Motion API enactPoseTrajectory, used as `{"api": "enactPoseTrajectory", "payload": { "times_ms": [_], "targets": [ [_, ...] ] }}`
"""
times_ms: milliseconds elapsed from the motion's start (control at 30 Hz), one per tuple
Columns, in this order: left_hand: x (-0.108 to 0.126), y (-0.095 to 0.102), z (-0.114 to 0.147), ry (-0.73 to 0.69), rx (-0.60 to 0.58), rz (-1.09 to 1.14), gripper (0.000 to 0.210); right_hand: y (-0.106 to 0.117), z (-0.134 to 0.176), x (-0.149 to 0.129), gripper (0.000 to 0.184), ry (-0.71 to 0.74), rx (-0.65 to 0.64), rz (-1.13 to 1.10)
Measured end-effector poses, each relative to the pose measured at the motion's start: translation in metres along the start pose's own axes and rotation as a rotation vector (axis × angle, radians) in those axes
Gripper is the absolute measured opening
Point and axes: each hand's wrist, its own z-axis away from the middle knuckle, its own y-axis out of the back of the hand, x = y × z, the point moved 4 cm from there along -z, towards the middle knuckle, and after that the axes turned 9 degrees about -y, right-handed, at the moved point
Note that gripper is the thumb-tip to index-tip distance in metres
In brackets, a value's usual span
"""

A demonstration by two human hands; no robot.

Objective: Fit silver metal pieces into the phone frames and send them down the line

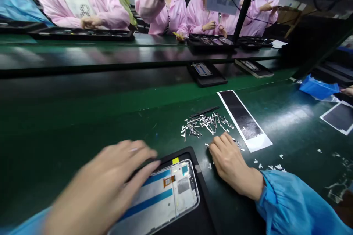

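Note:
My left hand (110, 180), blurred by motion, is over the left side of a phone frame (176, 191), its fingers stretched out and thumb a little apart; I see nothing in it. The silvery frame lies in a black foam tray (205, 202) and bears blue strips, an orange-brown flex piece (169, 181) and a yellow tab (175, 161). To the right, my right hand (228, 161) rests on the green table with fingers curled down and closed. A small white-ended piece shows at its fingertips, but what they pinch is hidden. Beyond it lies a pile of small flex strips (206, 123).
Black tweezers (205, 111) lie behind the pile. A white-edged black sheet (242, 117) is to the right, with scattered white bits (275, 168) nearer me. Two more trays (206, 75) sit farther back. A blue bin (318, 87) stands right. Co-workers in pink (110, 3) sit opposite.

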Motion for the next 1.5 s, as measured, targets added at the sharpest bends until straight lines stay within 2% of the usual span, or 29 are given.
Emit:
{"api": "enactPoseTrajectory", "payload": {
  "times_ms": [133,200,267,367,500,633,700,800,900,1033,1100,1267,1400,1500],
  "targets": [
    [0.019,-0.023,-0.068,0.038,-0.144,-0.051,0.029,0.0,0.002,0.001,0.019,-0.006,0.01,0.008],
    [0.02,-0.034,-0.085,0.057,-0.18,-0.063,0.026,0.001,0.002,0.001,0.018,-0.018,0.007,0.002],
    [0.018,-0.041,-0.088,0.048,-0.205,-0.05,0.019,0.002,0.001,0.002,0.018,-0.03,0.0,-0.011],
    [0.013,-0.038,-0.081,0.04,-0.203,-0.02,0.018,0.003,0.0,0.002,0.018,-0.043,-0.004,-0.049],
    [0.013,-0.021,-0.069,0.074,-0.173,0.06,0.022,0.008,-0.002,0.002,0.02,-0.067,0.029,-0.144],
    [0.023,-0.005,-0.057,0.081,-0.176,0.21,0.027,0.022,-0.008,-0.002,0.02,-0.139,0.085,-0.293],
    [0.031,-0.001,-0.05,0.073,-0.217,0.32,0.029,0.03,-0.011,-0.007,0.017,-0.179,0.088,-0.359],
    [0.044,0.0,-0.043,0.049,-0.303,0.493,0.031,0.035,-0.014,-0.012,0.011,-0.295,-0.023,-0.664],
    [0.051,0.001,-0.039,0.003,-0.303,0.542,0.032,0.033,-0.014,-0.016,0.014,-0.379,-0.136,-0.957],
    [0.052,0.005,-0.033,-0.128,-0.18,0.514,0.02,0.035,-0.012,-0.018,0.016,-0.385,-0.199,-1.095],
    [0.053,0.008,-0.029,-0.236,-0.116,0.48,0.012,0.035,-0.01,-0.021,0.017,-0.385,-0.272,-1.256],
    [0.06,0.018,-0.022,-0.456,-0.02,0.391,0.012,0.03,-0.005,-0.026,0.014,-0.431,-0.458,-1.65],
    [0.065,0.022,-0.02,-0.425,0.044,0.37,0.015,0.026,-0.004,-0.027,0.009,-0.429,-0.558,-1.776],
    [0.067,0.021,-0.016,-0.393,0.058,0.373,0.024,0.025,-0.004,-0.027,0.008,-0.421,-0.606,-1.785]
  ]
}}
